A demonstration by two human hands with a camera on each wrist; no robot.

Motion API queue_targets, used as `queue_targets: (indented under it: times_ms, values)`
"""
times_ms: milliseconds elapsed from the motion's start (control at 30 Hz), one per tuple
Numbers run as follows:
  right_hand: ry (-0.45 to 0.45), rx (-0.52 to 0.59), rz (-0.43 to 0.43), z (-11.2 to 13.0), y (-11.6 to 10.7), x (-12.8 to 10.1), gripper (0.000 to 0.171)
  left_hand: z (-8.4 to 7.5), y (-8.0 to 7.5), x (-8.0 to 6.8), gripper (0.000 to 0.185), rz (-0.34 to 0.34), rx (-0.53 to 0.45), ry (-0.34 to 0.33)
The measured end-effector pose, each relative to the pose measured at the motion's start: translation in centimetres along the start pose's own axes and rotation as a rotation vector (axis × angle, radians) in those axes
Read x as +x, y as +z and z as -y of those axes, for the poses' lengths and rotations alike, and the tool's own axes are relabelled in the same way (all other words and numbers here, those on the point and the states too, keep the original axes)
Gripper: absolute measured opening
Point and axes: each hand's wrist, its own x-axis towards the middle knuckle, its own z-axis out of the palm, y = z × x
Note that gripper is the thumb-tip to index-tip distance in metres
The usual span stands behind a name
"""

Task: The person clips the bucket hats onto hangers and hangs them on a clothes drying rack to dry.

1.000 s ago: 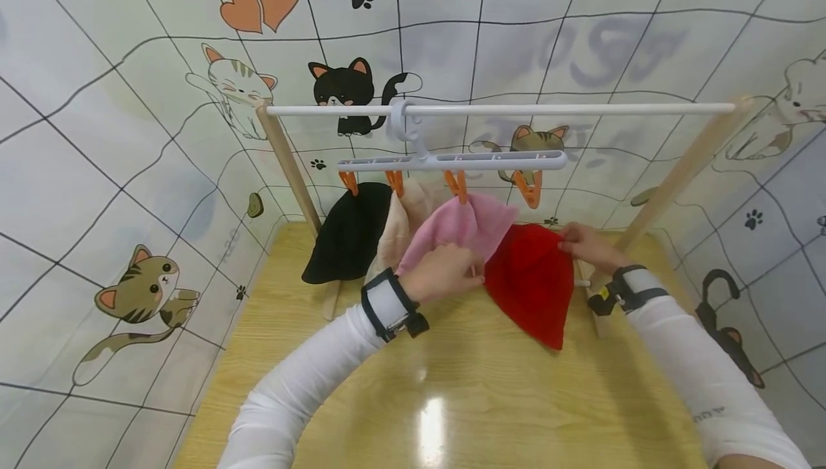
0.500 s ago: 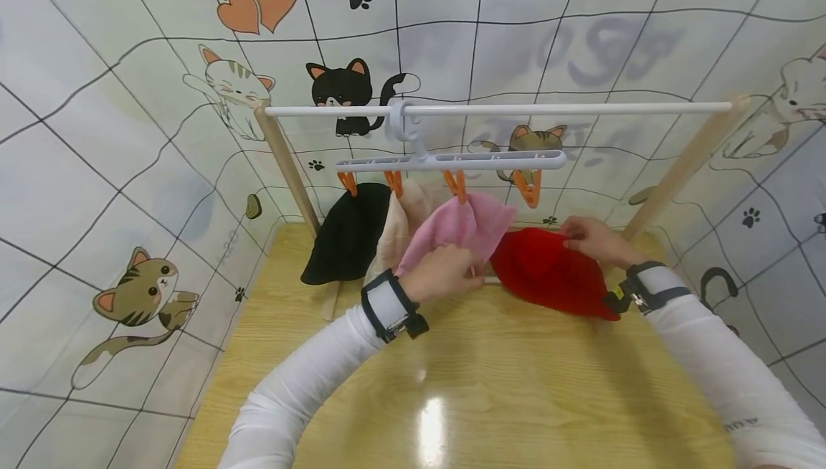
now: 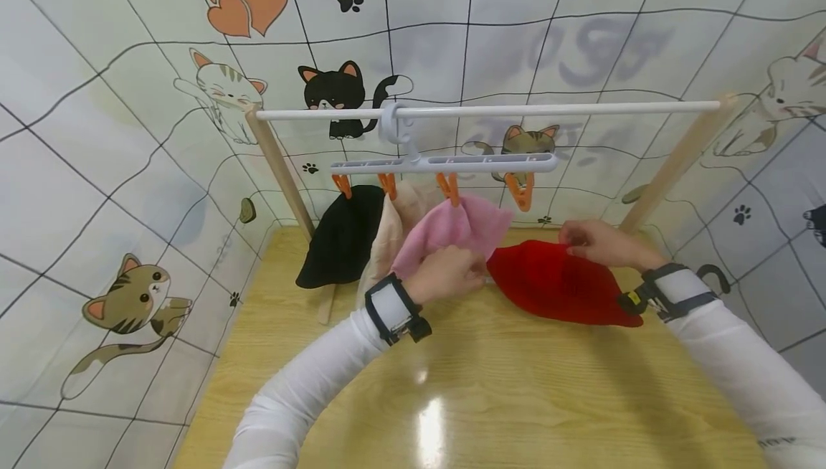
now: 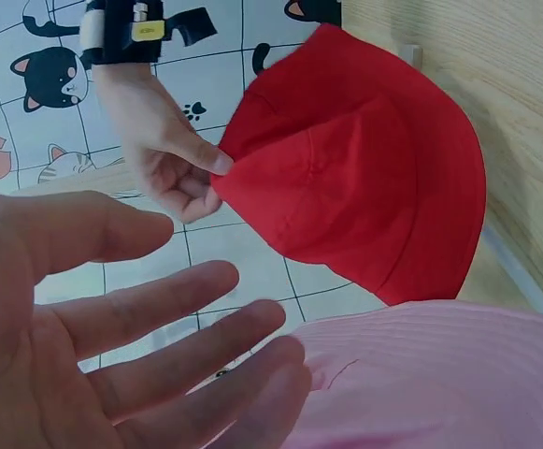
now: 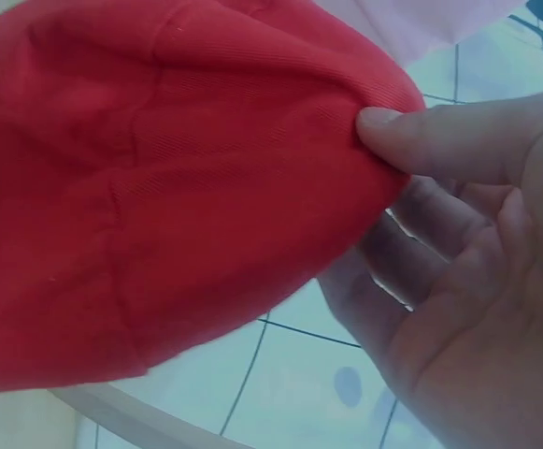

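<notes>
Pinched the red hat [image 3: 563, 291] by its brim in the right grip [image 3: 596, 243], low over the bench [image 3: 490, 390], free of the orange clip [image 3: 520, 193]. Rested the flat, open left grip [image 3: 447, 274] on the pink hat [image 3: 459, 231] just left, holding it aside.

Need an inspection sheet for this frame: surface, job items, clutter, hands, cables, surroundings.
Surface: wooden table, glare spot near the front.
Job's things: red hat off the clips, held above the table; pink hat, beige hat and black hat hang from orange clips on the white clip hanger; fourth clip empty.
Clutter: nothing seen.
Grippers: right hand pinches the red hat's edge; left hand, fingers straight, against the pink hat.
Cables: nothing seen.
Surroundings: white rail on wooden posts; cat-print backdrop.
</notes>
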Motion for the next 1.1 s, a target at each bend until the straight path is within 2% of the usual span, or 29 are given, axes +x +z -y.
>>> queue_targets:
  times_ms: [233, 400, 533, 767, 1100]
  values:
    - [0.0, -0.05, 0.068, 0.7, 0.3, -1.1, 0.018, 0.1, 0.8, 0.6, 0.011, 0.02, 0.045, 0.003]
    - [-0.061, -0.041, 0.097, 1.1, 1.2, -1.4, 0.02, 0.0, 1.5, 1.1, 0.014, 0.036, 0.044, 0.007]
    - [-0.112, -0.041, 0.096, 1.8, 1.6, -1.2, 0.019, -0.3, 1.6, 1.2, 0.018, 0.042, 0.049, -0.01]
    - [-0.149, -0.038, 0.127, 3.6, 2.3, -0.3, 0.018, -0.4, 2.0, 1.4, 0.029, 0.086, 0.049, -0.015]
    - [-0.256, -0.005, 0.146, 6.4, 3.3, 0.6, 0.019, -0.6, 2.7, 1.9, 0.027, 0.099, 0.093, -0.002]
